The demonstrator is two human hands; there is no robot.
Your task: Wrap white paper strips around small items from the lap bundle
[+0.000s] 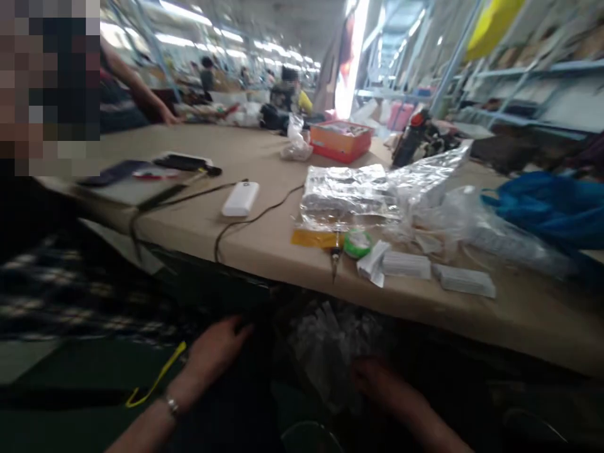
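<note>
Below the table's front edge, my left hand is low at the centre-left, over dark clothing. Its fingers are blurred, and whether they hold anything does not show. My right hand is in shadow under the table, at the right side of a crumpled clear plastic bag. Its fingers are too dark to read, so a grip on the bag cannot be made out. Above on the table lie a green tape roll, a small pointed tool and stacks of white slips.
Silvery plastic packs, a white power bank with a dark cable and a red-orange box sit on the table. A blue bag lies at right. Another person's arm reaches over the left end.
</note>
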